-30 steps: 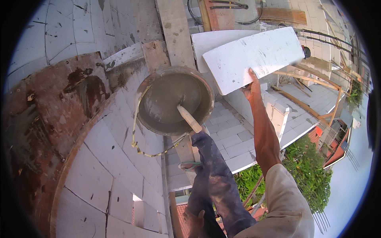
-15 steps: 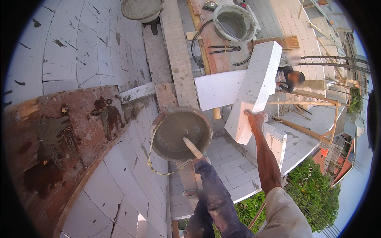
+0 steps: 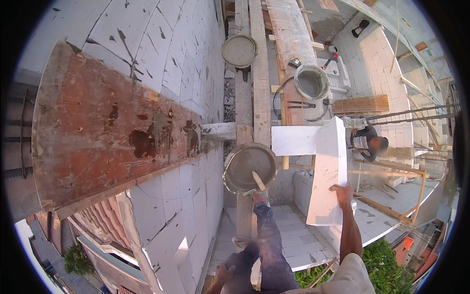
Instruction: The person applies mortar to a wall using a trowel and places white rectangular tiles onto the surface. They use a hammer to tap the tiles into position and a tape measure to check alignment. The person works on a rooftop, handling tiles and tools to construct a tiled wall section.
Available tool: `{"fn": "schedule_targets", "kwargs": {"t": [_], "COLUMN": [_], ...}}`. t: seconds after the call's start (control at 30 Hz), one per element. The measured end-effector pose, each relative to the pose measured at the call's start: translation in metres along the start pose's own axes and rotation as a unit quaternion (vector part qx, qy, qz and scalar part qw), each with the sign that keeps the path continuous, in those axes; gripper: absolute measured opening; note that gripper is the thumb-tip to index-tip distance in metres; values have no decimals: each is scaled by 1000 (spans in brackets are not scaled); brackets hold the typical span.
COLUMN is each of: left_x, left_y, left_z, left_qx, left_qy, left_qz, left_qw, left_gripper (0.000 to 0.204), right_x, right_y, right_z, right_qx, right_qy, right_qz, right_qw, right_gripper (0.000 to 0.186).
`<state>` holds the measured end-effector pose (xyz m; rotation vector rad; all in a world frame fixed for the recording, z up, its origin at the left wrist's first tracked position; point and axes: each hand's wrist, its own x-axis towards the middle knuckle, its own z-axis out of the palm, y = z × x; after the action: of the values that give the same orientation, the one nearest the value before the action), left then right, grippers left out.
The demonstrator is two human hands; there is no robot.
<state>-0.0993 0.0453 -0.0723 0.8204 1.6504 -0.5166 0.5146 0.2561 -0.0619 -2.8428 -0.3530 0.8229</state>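
At the bottom edge, left of centre, the left hand (image 3: 224, 275) hangs beside the bent knee (image 3: 242, 259); its fingers are small and shadowed, so how far they are open, and whether they hold anything, I cannot tell. Right of centre, the right hand (image 3: 344, 193) is closed over the right edge of the long white block (image 3: 323, 181), fingertips on its broad face.

The block slants through the right-centre of the frame. It looks stiff and fairly heavy for one hand, with a dry, dusty face unlikely to slip, though its corners would probably chip. A grip near mid-length, one hand on each long edge, seems safest.

Left of it, the mortar bucket (image 3: 236, 184) stands with a wooden handle (image 3: 259, 181) jutting out; whatever that handle ends in is sunk from sight. Beyond, a second white block (image 3: 293, 141) has its right end hidden behind the first; whether they touch is unclear. The held block's underside is out of view, and the co-worker (image 3: 370, 142) at right is partly blurred.
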Motion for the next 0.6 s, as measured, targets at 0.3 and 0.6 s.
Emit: {"fn": "schedule_targets", "kwargs": {"t": [0.3,0.6], "left_x": [-96,-253], "left_y": [29,105], "left_z": [-15,-32], "left_qx": [-58,12], "left_qy": [128,247], "left_qz": [236,440], "left_qw": [961,863], "left_gripper": [59,116], "right_x": [-246,-408], "right_y": [63,47], "right_z": [-184,-256], "right_qx": [-142,-536], "right_qy": [-167,-164], "right_qz": [-165,-452], "right_qw": [962,694], "right_gripper": [35,81]}}
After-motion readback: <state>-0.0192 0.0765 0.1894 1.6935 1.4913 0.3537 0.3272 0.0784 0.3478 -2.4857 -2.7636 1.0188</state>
